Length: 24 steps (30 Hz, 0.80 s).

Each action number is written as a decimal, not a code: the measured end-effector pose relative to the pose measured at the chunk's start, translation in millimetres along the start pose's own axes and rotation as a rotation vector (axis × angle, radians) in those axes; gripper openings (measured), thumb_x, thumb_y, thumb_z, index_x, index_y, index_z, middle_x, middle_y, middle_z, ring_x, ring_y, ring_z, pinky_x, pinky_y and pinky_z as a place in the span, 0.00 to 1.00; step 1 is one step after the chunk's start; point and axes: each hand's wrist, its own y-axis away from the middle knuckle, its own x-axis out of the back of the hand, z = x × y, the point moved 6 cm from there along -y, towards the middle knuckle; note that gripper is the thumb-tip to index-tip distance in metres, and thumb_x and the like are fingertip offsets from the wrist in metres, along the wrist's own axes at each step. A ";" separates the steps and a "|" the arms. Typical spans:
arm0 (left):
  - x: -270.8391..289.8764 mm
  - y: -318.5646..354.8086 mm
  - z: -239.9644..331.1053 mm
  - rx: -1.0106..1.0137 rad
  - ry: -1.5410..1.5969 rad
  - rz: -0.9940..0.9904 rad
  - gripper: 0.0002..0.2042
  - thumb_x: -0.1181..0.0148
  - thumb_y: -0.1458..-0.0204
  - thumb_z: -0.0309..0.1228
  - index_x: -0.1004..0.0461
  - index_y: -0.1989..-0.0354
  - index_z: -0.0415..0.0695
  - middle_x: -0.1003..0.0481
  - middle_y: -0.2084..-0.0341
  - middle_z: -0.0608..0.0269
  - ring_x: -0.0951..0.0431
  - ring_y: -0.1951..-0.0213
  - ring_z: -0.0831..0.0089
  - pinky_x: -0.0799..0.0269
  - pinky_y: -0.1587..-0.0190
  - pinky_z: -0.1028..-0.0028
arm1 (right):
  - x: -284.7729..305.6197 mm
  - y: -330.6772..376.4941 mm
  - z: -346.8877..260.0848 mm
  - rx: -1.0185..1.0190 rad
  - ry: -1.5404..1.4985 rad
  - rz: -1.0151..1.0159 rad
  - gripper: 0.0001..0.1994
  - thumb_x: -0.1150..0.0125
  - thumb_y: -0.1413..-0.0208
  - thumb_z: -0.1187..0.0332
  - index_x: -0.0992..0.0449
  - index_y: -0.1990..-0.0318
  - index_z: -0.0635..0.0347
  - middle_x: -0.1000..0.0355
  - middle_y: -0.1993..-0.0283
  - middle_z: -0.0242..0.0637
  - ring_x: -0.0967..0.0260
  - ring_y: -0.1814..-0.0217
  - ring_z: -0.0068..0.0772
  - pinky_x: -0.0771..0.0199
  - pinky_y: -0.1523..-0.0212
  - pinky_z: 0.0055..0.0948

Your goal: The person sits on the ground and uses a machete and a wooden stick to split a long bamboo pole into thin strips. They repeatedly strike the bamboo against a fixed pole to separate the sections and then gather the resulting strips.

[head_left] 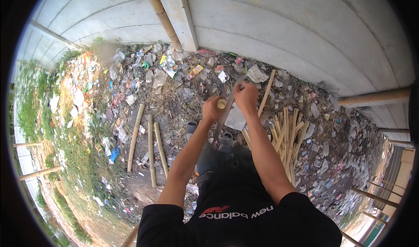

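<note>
My left hand (212,109) is closed round a short bamboo piece (222,103), whose pale round cut end faces up beside my thumb. To its right, my right hand (246,95) is closed on the far part of a long flat grey blade (225,112). The blade slants from beyond my right fingers back toward my legs, close beside the bamboo. Whether its edge is toothed or smooth is too small to tell, and my fingers hide part of it. A pale flat slab (235,118) lies on the ground below my right wrist.
Split bamboo strips (286,136) lie piled at my right, with one longer strip (267,93) beyond. Several bamboo poles (151,151) lie at my left. Litter and stones cover the ground. A grey panel wall (279,37) rises ahead, with a bamboo pole (162,18) leaning on it.
</note>
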 end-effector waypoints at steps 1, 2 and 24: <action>1.1 -0.7 -0.4 0.005 -0.003 0.004 0.20 0.21 0.62 0.34 0.19 0.59 0.47 0.18 0.63 0.55 0.17 0.60 0.53 0.22 0.57 0.60 | -3.7 -2.9 1.2 -0.020 -0.016 -0.008 0.11 0.34 0.48 0.68 0.21 0.70 0.71 0.26 0.76 0.57 0.24 0.68 0.60 0.26 0.65 0.50; 2.8 -2.3 2.5 -0.002 -0.001 -0.002 0.21 0.20 0.63 0.36 0.19 0.59 0.47 0.18 0.63 0.55 0.17 0.60 0.53 0.22 0.57 0.60 | -8.0 -4.8 6.0 -0.043 -0.031 -0.015 0.11 0.34 0.48 0.68 0.21 0.70 0.70 0.26 0.75 0.57 0.24 0.68 0.61 0.25 0.65 0.50; 13.7 -0.2 2.1 -0.001 0.031 -0.043 0.25 0.19 0.66 0.48 0.19 0.62 0.46 0.19 0.64 0.55 0.19 0.58 0.50 0.24 0.56 0.58 | -13.5 -5.2 -20.4 0.075 0.026 0.051 0.10 0.33 0.49 0.68 0.20 0.70 0.70 0.25 0.74 0.59 0.24 0.69 0.61 0.26 0.68 0.49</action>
